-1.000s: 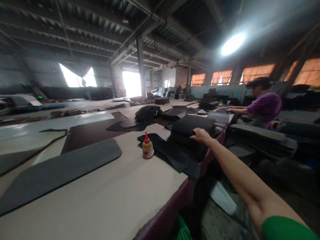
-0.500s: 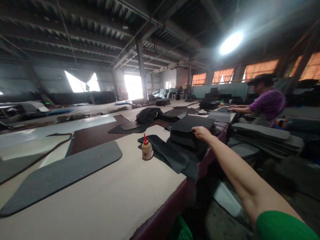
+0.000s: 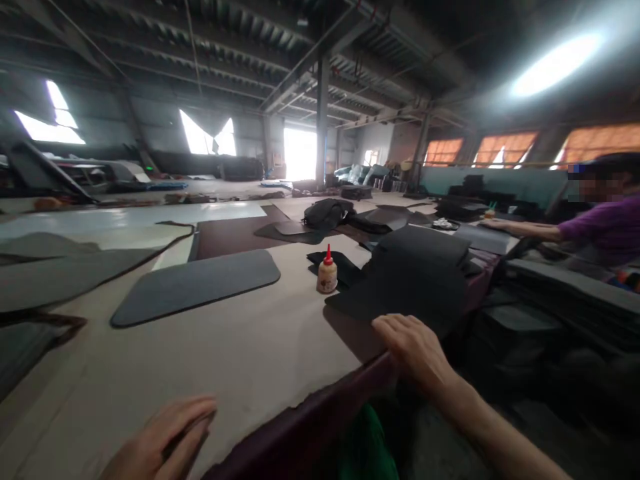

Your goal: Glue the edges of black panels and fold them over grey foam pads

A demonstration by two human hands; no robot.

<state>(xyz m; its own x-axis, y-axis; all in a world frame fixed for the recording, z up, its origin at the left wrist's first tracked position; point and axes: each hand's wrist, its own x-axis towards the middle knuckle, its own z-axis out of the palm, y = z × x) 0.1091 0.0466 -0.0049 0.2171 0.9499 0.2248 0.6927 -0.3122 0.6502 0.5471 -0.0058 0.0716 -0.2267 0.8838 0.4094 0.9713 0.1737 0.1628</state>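
Observation:
My right hand (image 3: 416,348) grips the near edge of a black sheet (image 3: 413,288), which hangs lifted and curved over the table's right edge. Behind it lies the stack of black sheets (image 3: 425,241). Low at the bottom, my left hand (image 3: 161,441) rests on the beige table top (image 3: 250,360), its fingers stretched out flat and holding nothing that I can see. A small glue bottle with a red cap (image 3: 327,272) stands just left of the lifted sheet.
A long grey pad (image 3: 200,285) lies left of the bottle, with a brown sheet (image 3: 235,235) and dark scraps behind it. The table's maroon edge (image 3: 320,408) runs in front of me. A person in a purple shirt (image 3: 607,223) works at the far right beside grey stacked sheets (image 3: 575,293).
My right hand has drawn a black sheet off the stack toward me, to the table's near edge. My left hand has come into view. The view has swung left and down.

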